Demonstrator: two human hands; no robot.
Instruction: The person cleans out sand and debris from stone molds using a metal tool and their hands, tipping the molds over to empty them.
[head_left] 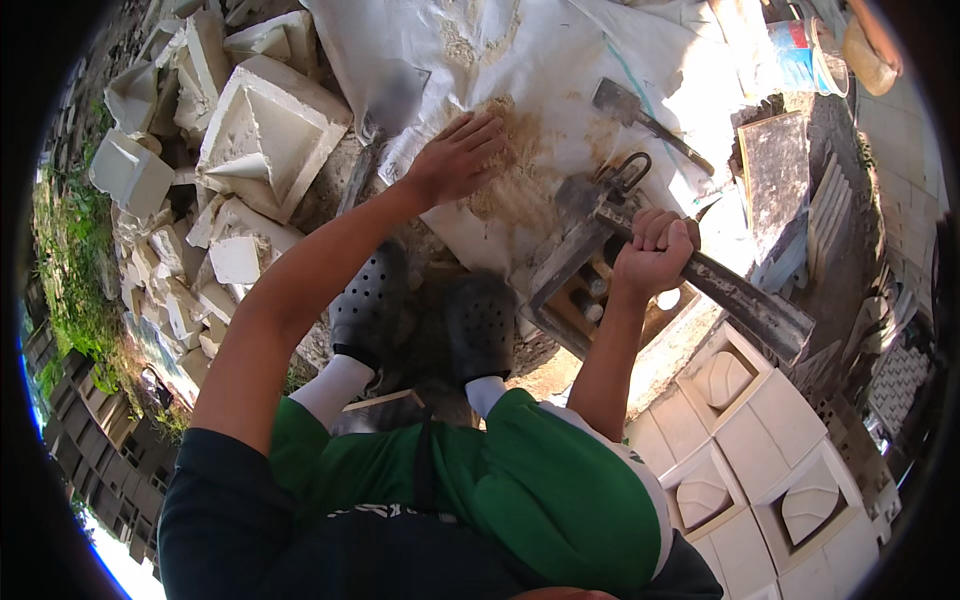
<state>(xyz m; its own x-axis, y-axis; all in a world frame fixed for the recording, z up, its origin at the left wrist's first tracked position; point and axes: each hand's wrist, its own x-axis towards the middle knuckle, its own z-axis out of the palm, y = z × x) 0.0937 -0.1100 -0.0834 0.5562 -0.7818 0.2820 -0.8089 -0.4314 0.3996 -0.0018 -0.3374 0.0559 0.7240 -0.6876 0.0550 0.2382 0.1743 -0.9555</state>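
My left hand (458, 160) lies palm down with its fingers stretched out, over brown sandy powder on a white sheet (560, 60). My right hand (655, 250) is a closed fist above a dark metal mould frame (750, 305). A brown rounded handle end (692, 235) sticks out past this fist; the tool's far end is unclear. Behind it a bent metal loop (632, 172) stands up. Inside the frame, round pale shapes (592, 288) show partly. Farther off, a flat-bladed tool with a long handle (665, 138) rests on the sheet.
Broken white cast pieces (270, 135) are heaped at the left. Near right stand several stacked cream blocks with recessed openings (700, 440). A wooden board (775, 170) and a paint bucket (830, 60) are at far right. Another long tool (362, 175) lies near my left shoe (368, 295).
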